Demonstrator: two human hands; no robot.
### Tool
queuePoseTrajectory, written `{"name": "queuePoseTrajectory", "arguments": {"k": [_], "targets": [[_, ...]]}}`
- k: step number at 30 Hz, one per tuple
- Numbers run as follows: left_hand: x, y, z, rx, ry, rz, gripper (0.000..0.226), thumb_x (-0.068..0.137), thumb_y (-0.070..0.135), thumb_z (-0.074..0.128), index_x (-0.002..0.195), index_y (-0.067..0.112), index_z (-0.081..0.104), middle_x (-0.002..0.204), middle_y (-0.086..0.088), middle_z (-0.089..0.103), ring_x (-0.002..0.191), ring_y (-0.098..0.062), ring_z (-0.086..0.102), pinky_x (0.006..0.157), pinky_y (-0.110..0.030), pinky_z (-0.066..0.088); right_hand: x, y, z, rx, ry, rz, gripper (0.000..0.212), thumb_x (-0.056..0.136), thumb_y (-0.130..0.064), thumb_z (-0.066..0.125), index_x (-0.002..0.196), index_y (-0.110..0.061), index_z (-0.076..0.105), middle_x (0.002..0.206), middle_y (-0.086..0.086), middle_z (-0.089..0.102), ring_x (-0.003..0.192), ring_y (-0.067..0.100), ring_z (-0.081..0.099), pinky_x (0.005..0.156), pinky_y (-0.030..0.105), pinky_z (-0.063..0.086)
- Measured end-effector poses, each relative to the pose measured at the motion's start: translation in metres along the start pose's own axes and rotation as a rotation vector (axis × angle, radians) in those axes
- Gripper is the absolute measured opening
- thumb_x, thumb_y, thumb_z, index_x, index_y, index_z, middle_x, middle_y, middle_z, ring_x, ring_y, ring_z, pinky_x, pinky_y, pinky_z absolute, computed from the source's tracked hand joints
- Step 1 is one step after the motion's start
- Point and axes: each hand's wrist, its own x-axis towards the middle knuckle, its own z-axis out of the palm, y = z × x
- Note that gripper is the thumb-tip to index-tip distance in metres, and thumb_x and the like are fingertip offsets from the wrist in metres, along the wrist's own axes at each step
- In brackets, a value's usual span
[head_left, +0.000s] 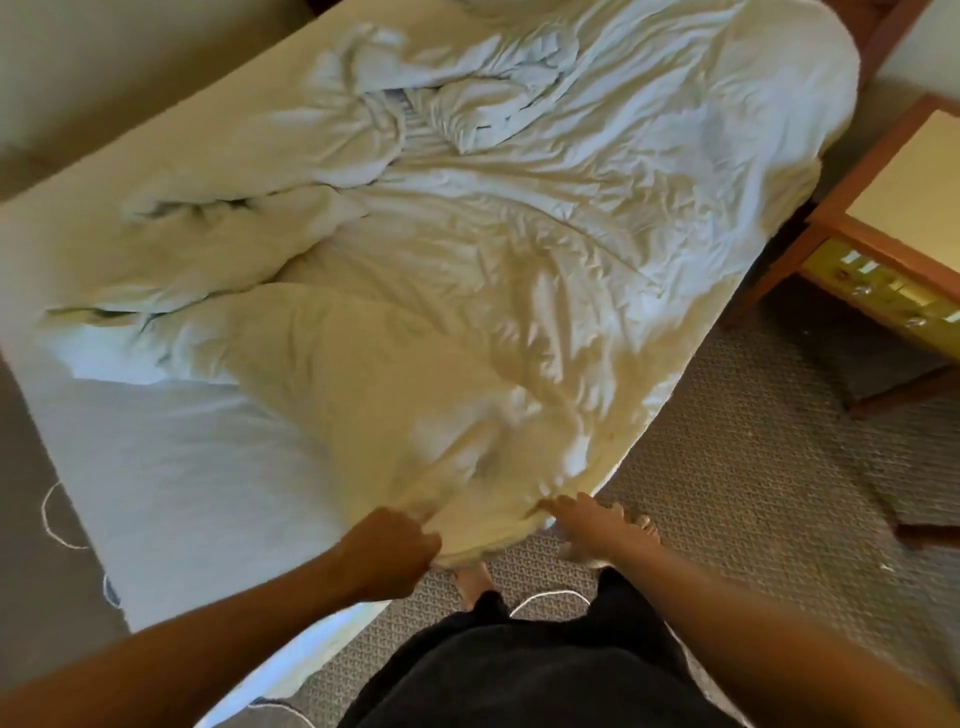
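A rumpled white duvet (467, 291) lies across the bed, bunched in thick folds toward the far left. Its near corner hangs over the foot of the bed. My left hand (387, 553) grips that corner's edge in a closed fist. My right hand (587, 525) is just to the right of it, fingers extended, their tips touching the duvet's edge. The mattress in its white fitted sheet (171, 499) shows bare at the near left.
A wooden bedside table (893, 234) with a drawer of small items stands at the right. Patterned carpet (753, 493) covers the floor between it and the bed. My bare feet and dark trousers are below. A white cord (550, 597) lies on the carpet.
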Motion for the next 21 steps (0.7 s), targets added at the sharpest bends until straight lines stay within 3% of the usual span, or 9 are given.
{"name": "queuePoseTrajectory", "arguments": {"k": [3,5,6,8,11,13,15,19,21], "targets": [[-0.048,0.025,0.054,-0.296,-0.059,-0.182,0.039,0.067,0.062,0.052,0.065,0.027,0.069,0.055,0.003,0.063,0.043,-0.017,0.061,0.033,-0.020,0.043,0.005,-0.085,0.018,-0.074,0.028,-0.138,0.074,0.091,-0.036,0.061,0.152,-0.035,0.020,0.164,-0.002,0.004,0.151,0.031,0.000,0.109,0.075,0.006],[-0.061,0.022,0.058,-0.471,-0.140,-0.317,0.078,0.071,0.067,0.021,0.110,0.020,0.069,0.100,-0.007,0.071,0.087,-0.024,0.070,0.068,-0.028,0.056,0.003,-0.129,0.030,-0.096,0.074,-0.164,0.064,0.093,-0.039,0.054,0.150,-0.029,0.027,0.161,0.003,0.016,0.149,0.032,0.010,0.110,0.073,0.008],[-0.066,0.016,0.058,-0.482,-0.222,-0.384,0.088,0.071,0.072,0.018,0.133,0.020,0.055,0.125,-0.007,0.063,0.110,-0.026,0.063,0.087,-0.030,0.051,0.002,-0.146,0.035,-0.098,0.094,-0.161,0.056,0.094,-0.038,0.051,0.147,-0.025,0.035,0.157,0.007,0.028,0.146,0.032,0.021,0.110,0.070,0.011],[-0.067,-0.003,0.057,-0.399,-0.379,-0.422,0.078,0.084,0.065,0.044,0.149,0.023,0.032,0.142,-0.006,0.050,0.126,-0.027,0.051,0.100,-0.033,0.043,0.000,-0.162,0.040,-0.103,0.095,-0.147,0.038,0.097,-0.032,0.047,0.133,-0.020,0.051,0.141,0.009,0.047,0.135,0.032,0.039,0.109,0.063,0.019],[-0.056,-0.032,0.048,-0.085,-0.503,-0.339,0.065,0.086,0.028,0.069,0.144,0.020,0.039,0.136,-0.009,0.053,0.123,-0.027,0.053,0.100,-0.036,0.045,-0.009,-0.156,0.040,-0.080,0.134,-0.155,0.025,0.097,-0.024,0.048,0.120,-0.019,0.056,0.123,0.010,0.058,0.122,0.030,0.051,0.107,0.053,0.029],[-0.043,-0.047,0.041,0.077,-0.536,-0.270,0.049,0.089,0.024,0.066,0.135,0.017,0.050,0.131,-0.008,0.055,0.121,-0.027,0.055,0.098,-0.038,0.045,-0.018,-0.146,0.038,-0.068,0.203,-0.156,0.020,0.098,-0.023,0.049,0.115,-0.018,0.056,0.115,0.010,0.062,0.111,0.031,0.057,0.093,0.042,0.040],[-0.036,-0.056,0.029,0.148,-0.551,-0.179,0.044,0.089,0.026,0.064,0.131,0.018,0.053,0.131,-0.007,0.054,0.120,-0.025,0.054,0.102,-0.040,0.038,-0.031,-0.131,0.042,-0.027,0.257,-0.131,0.018,0.099,-0.023,0.050,0.113,-0.015,0.057,0.111,0.011,0.064,0.104,0.031,0.061,0.076,0.033,0.040],[-0.039,-0.075,0.009,0.249,-0.341,0.063,0.039,0.090,0.038,0.053,0.126,0.024,0.055,0.129,0.000,0.060,0.120,-0.021,0.055,0.115,-0.040,0.019,-0.060,-0.091,0.082,0.184,0.339,-0.019,0.021,0.100,-0.025,0.050,0.115,-0.014,0.059,0.119,0.010,0.063,0.108,0.028,0.060,0.080,0.034,0.047],[-0.044,-0.078,0.001,0.309,-0.142,0.151,0.033,0.087,0.044,0.055,0.111,0.024,0.066,0.117,0.001,0.067,0.111,-0.023,0.062,0.108,-0.033,0.032,-0.070,-0.083,0.106,0.275,0.418,0.054,0.019,0.099,-0.026,0.053,0.114,-0.018,0.062,0.121,0.004,0.063,0.109,0.025,0.061,0.088,0.035,0.051]]}}
